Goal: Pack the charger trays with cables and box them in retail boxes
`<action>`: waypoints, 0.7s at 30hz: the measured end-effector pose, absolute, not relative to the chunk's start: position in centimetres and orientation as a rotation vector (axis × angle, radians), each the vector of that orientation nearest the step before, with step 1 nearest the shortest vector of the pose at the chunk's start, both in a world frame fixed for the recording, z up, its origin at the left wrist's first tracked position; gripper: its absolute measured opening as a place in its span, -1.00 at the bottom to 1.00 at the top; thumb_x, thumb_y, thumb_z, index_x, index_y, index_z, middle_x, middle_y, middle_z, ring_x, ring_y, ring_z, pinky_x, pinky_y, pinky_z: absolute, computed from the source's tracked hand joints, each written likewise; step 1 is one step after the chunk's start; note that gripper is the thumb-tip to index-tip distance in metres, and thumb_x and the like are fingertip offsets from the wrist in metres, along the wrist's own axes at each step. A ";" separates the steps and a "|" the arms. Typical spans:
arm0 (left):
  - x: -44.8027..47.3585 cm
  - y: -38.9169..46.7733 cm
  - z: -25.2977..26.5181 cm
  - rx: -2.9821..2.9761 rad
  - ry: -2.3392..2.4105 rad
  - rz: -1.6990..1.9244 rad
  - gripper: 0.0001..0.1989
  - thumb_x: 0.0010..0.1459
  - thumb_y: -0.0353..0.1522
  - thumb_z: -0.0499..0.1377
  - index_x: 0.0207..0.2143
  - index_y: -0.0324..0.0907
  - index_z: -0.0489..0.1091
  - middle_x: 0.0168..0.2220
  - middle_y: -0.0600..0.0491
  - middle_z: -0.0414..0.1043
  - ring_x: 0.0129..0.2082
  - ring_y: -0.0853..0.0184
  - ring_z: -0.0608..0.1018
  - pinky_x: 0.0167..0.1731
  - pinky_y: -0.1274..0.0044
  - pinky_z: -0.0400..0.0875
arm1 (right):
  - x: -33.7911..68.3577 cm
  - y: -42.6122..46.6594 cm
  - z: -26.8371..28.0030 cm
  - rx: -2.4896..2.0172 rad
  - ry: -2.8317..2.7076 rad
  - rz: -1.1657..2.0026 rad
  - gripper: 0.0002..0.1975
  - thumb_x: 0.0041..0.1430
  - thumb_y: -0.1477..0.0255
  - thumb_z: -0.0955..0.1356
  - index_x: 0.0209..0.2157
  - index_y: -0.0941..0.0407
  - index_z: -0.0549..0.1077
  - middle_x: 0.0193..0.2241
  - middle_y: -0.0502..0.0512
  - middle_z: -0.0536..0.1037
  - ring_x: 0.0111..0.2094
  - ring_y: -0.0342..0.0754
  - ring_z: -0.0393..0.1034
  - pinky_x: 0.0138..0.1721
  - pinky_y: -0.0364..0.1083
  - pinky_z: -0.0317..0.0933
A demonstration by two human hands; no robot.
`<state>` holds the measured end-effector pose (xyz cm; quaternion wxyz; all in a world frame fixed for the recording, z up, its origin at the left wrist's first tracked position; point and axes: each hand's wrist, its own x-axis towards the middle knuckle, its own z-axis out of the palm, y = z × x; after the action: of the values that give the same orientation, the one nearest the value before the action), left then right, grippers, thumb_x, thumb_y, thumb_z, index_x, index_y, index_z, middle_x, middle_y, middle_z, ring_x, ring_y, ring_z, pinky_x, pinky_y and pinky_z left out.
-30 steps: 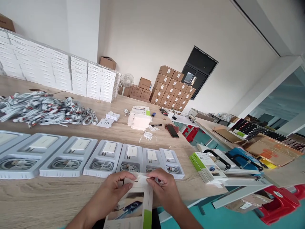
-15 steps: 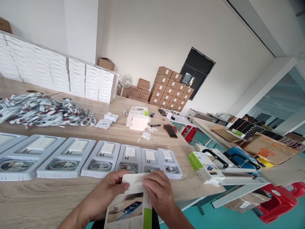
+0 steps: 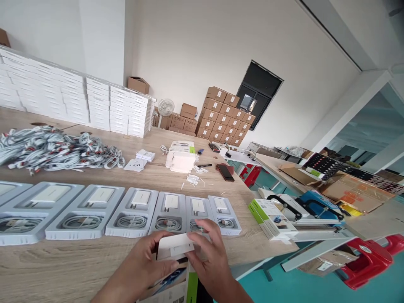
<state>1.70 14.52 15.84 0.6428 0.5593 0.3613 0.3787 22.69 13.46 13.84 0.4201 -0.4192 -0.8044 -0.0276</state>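
Observation:
A white and green printed cardboard box (image 3: 172,290) is held upright near my lap, its white end flap (image 3: 175,244) uppermost. My left hand (image 3: 148,261) grips the box's left side, with the thumb across its printed front. My right hand (image 3: 208,252) pinches the flap's right end between thumb and fingers. Just beyond my hands stands a row of grey plastic trays (image 3: 132,212), each carrying a white charger (image 3: 140,198) and a coiled white cable (image 3: 131,221). The lower part of the box runs out of view.
Loose cables (image 3: 59,149) are heaped at the left, before stacked white boxes (image 3: 104,105). Folded cartons (image 3: 180,158), a phone (image 3: 225,172) and leaflets (image 3: 140,160) lie further back. Finished-looking boxes (image 3: 271,219) rest by the table's right edge, near a sealing machine (image 3: 303,210).
The box's end flap has tilted over, now showing a slot and tab. My left thumb has slid down onto the front, and my right fingers have lifted and spread somewhat.

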 end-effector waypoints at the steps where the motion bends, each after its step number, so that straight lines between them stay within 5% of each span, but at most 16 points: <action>1: 2.0 14.3 16.0 1.303 0.868 0.877 -0.69 -0.04 -0.27 0.33 -0.20 -0.18 0.49 -0.33 0.06 0.53 -0.34 0.27 0.49 -0.35 0.56 0.36 | 22.8 13.4 13.8 -1.070 -2.001 -0.026 -0.69 0.14 0.55 0.36 -0.07 0.03 0.43 0.07 0.20 0.33 0.08 0.11 0.27 -0.01 0.07 0.30; 7: 3.3 13.5 16.3 1.422 1.055 0.908 -0.73 -0.02 -0.21 0.27 -0.28 -0.14 0.56 -0.42 0.07 0.54 -0.39 0.26 0.51 -0.41 0.58 0.39 | 24.1 13.3 15.5 -1.170 -1.941 0.545 -0.49 -0.04 0.54 0.48 -0.01 -0.01 0.44 -0.09 0.07 0.49 -0.07 0.01 0.42 -0.05 -0.09 0.33; 12: 3.9 12.6 15.7 1.364 1.052 0.920 -0.72 -0.04 -0.20 0.29 -0.26 -0.10 0.57 -0.40 0.08 0.56 -0.36 0.24 0.54 -0.39 0.58 0.41 | 25.5 12.9 17.4 -1.158 -1.917 0.967 -0.57 -0.09 0.43 0.52 -0.10 0.03 0.52 -0.22 0.01 0.56 -0.19 -0.04 0.45 -0.17 -0.14 0.33; 21: 3.4 13.1 14.4 1.614 1.103 0.975 -0.73 -0.01 -0.14 0.31 -0.26 -0.02 0.59 -0.40 0.07 0.62 -0.42 0.22 0.55 -0.37 0.56 0.44 | 25.5 12.6 17.3 -1.188 -1.838 0.916 -0.76 -0.01 0.47 0.48 -0.22 0.07 0.56 -0.33 -0.02 0.57 -0.30 -0.09 0.43 -0.27 -0.17 0.30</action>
<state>3.43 13.12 14.36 0.4604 0.6559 0.4482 0.3961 25.45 12.63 17.27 0.3753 -0.4643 -0.7180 0.3578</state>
